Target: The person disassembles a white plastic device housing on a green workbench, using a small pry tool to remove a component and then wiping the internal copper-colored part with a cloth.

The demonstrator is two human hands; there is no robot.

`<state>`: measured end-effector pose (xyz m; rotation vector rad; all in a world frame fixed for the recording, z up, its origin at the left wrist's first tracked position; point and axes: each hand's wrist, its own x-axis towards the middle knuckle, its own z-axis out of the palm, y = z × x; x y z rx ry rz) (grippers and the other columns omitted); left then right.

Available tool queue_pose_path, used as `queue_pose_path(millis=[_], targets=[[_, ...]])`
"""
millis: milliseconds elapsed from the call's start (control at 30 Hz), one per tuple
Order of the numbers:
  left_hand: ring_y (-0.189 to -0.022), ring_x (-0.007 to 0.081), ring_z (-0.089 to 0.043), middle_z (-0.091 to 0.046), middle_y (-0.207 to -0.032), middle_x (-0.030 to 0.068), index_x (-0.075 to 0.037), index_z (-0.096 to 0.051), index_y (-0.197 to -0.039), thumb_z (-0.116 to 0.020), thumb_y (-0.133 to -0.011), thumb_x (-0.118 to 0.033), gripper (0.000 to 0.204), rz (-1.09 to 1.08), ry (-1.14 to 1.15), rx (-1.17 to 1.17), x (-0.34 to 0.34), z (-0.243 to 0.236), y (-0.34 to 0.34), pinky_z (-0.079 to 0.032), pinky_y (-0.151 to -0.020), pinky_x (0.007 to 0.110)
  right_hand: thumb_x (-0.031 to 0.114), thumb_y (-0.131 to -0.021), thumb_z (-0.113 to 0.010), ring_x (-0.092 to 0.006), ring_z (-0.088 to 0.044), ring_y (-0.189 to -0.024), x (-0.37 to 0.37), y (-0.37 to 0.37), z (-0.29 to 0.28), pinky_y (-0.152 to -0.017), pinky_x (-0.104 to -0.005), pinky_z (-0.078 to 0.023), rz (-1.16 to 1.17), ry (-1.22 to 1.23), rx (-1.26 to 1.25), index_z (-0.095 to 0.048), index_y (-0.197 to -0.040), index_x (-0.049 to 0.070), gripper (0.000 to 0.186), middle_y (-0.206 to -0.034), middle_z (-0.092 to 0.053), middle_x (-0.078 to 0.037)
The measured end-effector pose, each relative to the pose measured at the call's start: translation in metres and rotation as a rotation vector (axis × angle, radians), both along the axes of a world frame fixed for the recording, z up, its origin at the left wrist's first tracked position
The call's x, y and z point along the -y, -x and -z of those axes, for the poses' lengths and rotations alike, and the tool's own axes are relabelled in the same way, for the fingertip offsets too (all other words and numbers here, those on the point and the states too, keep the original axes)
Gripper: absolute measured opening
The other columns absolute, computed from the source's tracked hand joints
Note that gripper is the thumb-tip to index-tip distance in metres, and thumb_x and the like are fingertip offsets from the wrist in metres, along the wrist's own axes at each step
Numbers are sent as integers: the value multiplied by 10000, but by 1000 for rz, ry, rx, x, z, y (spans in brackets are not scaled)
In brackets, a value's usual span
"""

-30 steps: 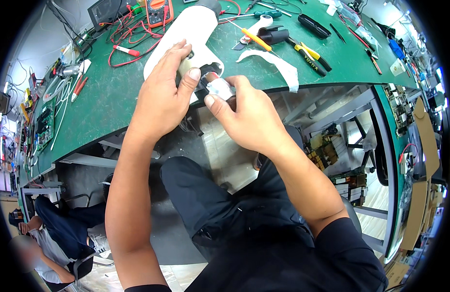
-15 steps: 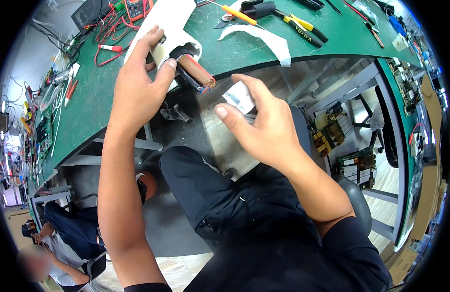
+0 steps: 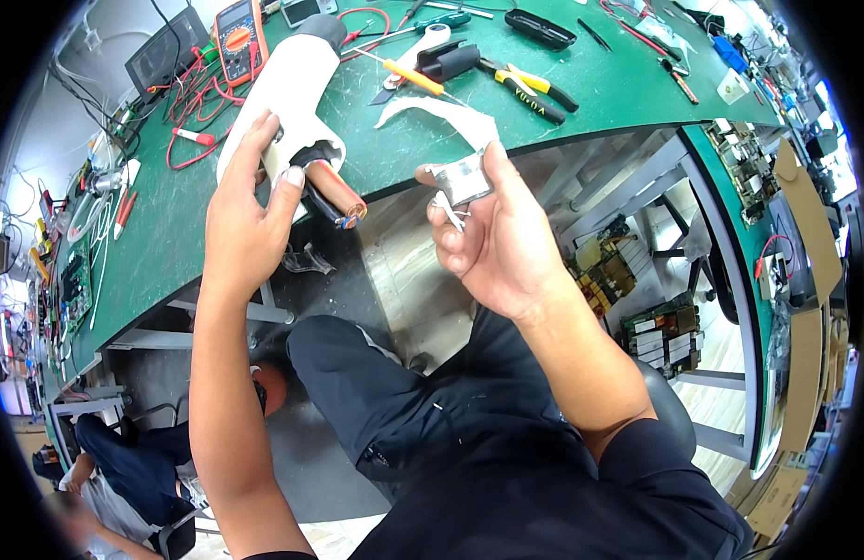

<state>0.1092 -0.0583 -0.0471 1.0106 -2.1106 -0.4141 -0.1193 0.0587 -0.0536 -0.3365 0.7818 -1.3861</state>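
Since the earlier frame both hands have drawn further apart, right hand (image 3: 502,238) pulled off the cable end with the small piece, left hand (image 3: 245,219) staying on the cable

Green desk (image 3: 581,89) fills the top, curved edge running left to right. White sleeved cable (image 3: 282,89) lies diagonally on the desk, its end hanging over the edge. Left hand fingers closed around that end, thumb on the underside, gripping it near the black inner jacket; copper conductor tip (image 3: 343,198) sticks out to the right just beyond the fingers. Right hand held over the lap, well apart from the cable tip, fingers pinched on a small silvery foil-like piece (image 3: 462,179) with thin white threads dangling under it. White strip of peeled wrap (image 3: 441,112) lies on the desk just above the right hand. Orange multimeter (image 3: 238,28) with red leads near the cable's far end. Yellow-handled pliers (image 3: 530,86) and yellow screwdriver (image 3: 408,75) sit further back, roll of white tape (image 3: 432,37) near them. Another person's dark sleeve at lower left
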Motion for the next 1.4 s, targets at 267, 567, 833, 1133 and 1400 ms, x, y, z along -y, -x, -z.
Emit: queue_pose_path(millis=[267,567,833,1133,1400], targets=[[-1412,306,-479,-491,-1540,160,-54,-451,-1514,-618,-1004,-272,579,-38,95,132,0,0,-2,-403,-1111,423,524,-1050,-469,-133,-575,-789,-5,13,15,-691,-277,-463,13,213,-47,-533,-1369,34,588,-977,-638,-65],[-1419,327,-468,-483,-1530,204,9,-456,-1489,-610,-1002,-261,578,-30,133,141,-2,-2,0,-380,-1144,422,188,-869,-793,-239,-623,-1150,-5,46,13,-952,-347,-526,98,545,-351,-421,-1464,6,725,-1348,-587,-186],[-1419,329,-468,-478,-1537,203,7,-461,-1488,-623,-989,-217,570,-54,112,121,-6,-4,3,-371,-1150,421,165,-863,-796,-254,-624,-1178,-3,59,12,-980,-351,-530,105,582,-355,-432,-1465,-6,724,-1371,-573,-183],[-1398,364,-485,-510,-1500,216,13,-514,-1430,-565,-1004,-240,498,-15,112,55,-3,0,-1,-365,-1157,416,166,-921,-766,-172,-638,-1085,46,123,-12,-953,-322,-515,594,555,-860,-571,-1325,-29,489,-1189,-672,-81],[-1414,318,-474,-532,-1488,202,29,-553,-1403,-449,-1066,-198,420,68,8,-131,4,4,-10,-334,-1172,390,258,-877,-733,-390,-621,-1194,107,205,11,-1036,-440,-470,395,-63,-1833,-549,-1352,-44,592,-1317,-635,-255]])
